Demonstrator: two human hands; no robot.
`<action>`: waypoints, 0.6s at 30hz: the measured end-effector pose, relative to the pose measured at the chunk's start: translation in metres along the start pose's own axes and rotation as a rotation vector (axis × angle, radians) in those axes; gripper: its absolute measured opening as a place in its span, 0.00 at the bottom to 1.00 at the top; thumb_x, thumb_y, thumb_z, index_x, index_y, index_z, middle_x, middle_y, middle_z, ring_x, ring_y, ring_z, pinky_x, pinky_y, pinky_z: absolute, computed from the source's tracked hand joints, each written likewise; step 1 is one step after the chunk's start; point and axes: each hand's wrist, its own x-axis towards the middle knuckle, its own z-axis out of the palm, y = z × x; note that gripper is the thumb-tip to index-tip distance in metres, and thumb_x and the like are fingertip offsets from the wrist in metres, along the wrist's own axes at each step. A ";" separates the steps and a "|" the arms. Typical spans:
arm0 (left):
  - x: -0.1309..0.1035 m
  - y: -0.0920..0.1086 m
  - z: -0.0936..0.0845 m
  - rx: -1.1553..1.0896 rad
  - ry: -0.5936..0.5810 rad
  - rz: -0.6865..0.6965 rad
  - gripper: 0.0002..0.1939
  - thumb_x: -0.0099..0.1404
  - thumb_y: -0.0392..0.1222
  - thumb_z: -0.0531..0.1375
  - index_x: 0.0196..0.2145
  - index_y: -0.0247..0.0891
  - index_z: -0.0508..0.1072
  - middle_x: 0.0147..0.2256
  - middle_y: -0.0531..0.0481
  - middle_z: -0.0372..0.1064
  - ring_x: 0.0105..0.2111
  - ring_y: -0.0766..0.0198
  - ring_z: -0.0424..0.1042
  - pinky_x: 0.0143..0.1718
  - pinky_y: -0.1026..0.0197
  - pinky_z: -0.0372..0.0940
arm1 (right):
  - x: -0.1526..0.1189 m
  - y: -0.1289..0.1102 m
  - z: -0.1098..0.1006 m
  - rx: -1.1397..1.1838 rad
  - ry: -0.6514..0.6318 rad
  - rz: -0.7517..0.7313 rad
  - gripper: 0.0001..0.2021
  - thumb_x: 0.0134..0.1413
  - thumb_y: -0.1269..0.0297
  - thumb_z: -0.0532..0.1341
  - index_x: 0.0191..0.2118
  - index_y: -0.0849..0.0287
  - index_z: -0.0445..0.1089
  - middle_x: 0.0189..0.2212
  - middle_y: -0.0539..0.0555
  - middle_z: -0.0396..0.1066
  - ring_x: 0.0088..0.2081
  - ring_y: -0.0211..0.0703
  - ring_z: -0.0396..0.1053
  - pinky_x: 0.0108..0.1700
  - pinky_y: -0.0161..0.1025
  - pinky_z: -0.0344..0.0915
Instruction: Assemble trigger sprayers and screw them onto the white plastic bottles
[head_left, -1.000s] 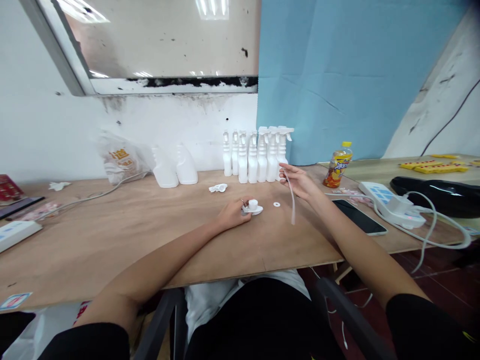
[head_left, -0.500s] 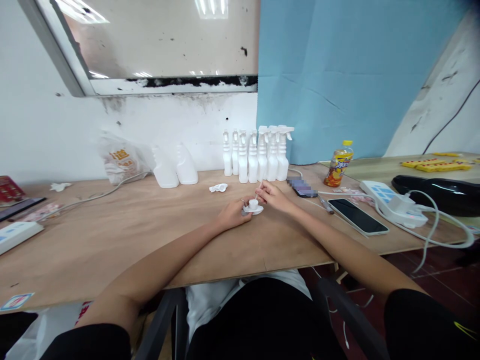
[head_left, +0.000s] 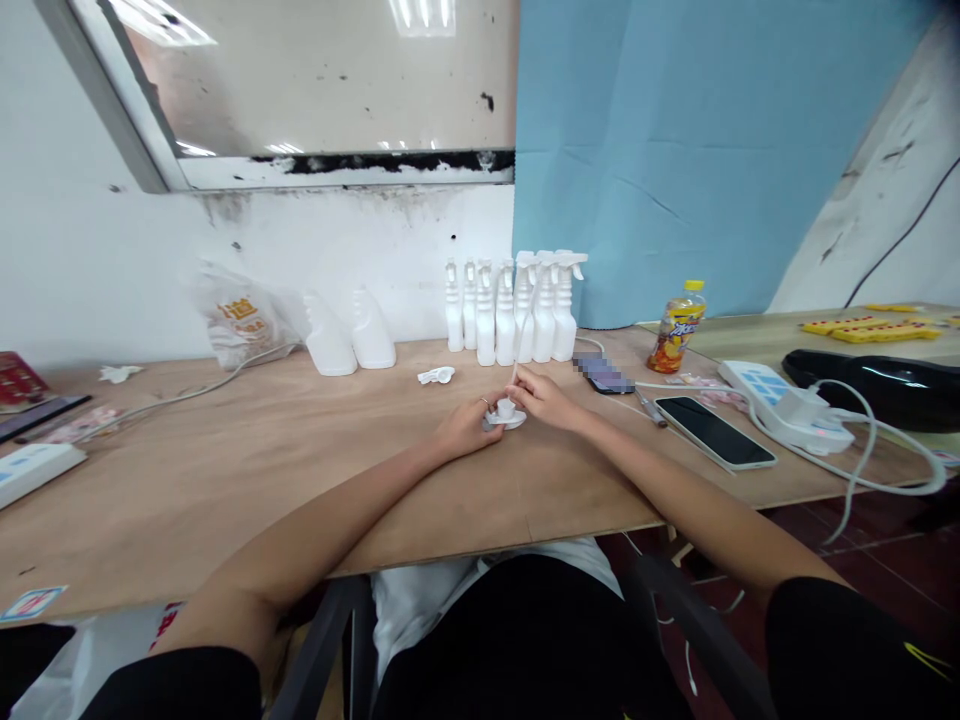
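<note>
My left hand (head_left: 468,428) rests low over the table, its fingers closed around a white spray trigger head (head_left: 511,420) whose round collar faces up. My right hand (head_left: 549,398) pinches a thin white tube (head_left: 515,368) just above that collar. Whether the tube's lower end sits inside the collar is hidden by the fingers. Behind my hands lies another white trigger head (head_left: 436,375), loose on its side. Farther back, several white spray bottles (head_left: 505,332) stand in a group, some with trigger heads on top.
Two white bottles (head_left: 373,335) and a plastic bag (head_left: 240,320) stand by the wall on the left. To the right are a phone (head_left: 716,432), a second phone (head_left: 606,375), a screwdriver (head_left: 652,410), a drink bottle (head_left: 677,328) and a power strip (head_left: 787,410) with cables.
My right hand has moved slightly left and down with the tube, closer to the collar. The left hand has stayed in place around the trigger head.
</note>
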 end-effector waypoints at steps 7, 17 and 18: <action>0.000 -0.001 0.002 0.029 0.001 -0.046 0.26 0.61 0.44 0.60 0.57 0.41 0.67 0.41 0.48 0.74 0.37 0.58 0.74 0.39 0.58 0.68 | 0.003 0.000 -0.001 -0.139 0.005 -0.050 0.12 0.64 0.55 0.56 0.32 0.56 0.60 0.25 0.48 0.61 0.28 0.39 0.59 0.31 0.36 0.55; 0.003 -0.005 0.006 -0.007 0.005 -0.044 0.25 0.60 0.43 0.61 0.56 0.42 0.67 0.41 0.50 0.73 0.38 0.58 0.73 0.40 0.59 0.67 | 0.008 0.003 0.003 -0.193 0.074 -0.001 0.12 0.58 0.60 0.58 0.26 0.57 0.60 0.21 0.48 0.61 0.26 0.39 0.56 0.30 0.36 0.51; 0.004 -0.005 0.007 -0.018 0.010 -0.032 0.25 0.60 0.43 0.61 0.55 0.42 0.67 0.41 0.50 0.73 0.38 0.59 0.73 0.40 0.59 0.67 | 0.008 0.002 0.004 -0.189 0.062 0.000 0.11 0.57 0.61 0.58 0.26 0.57 0.61 0.22 0.48 0.62 0.26 0.39 0.56 0.30 0.36 0.51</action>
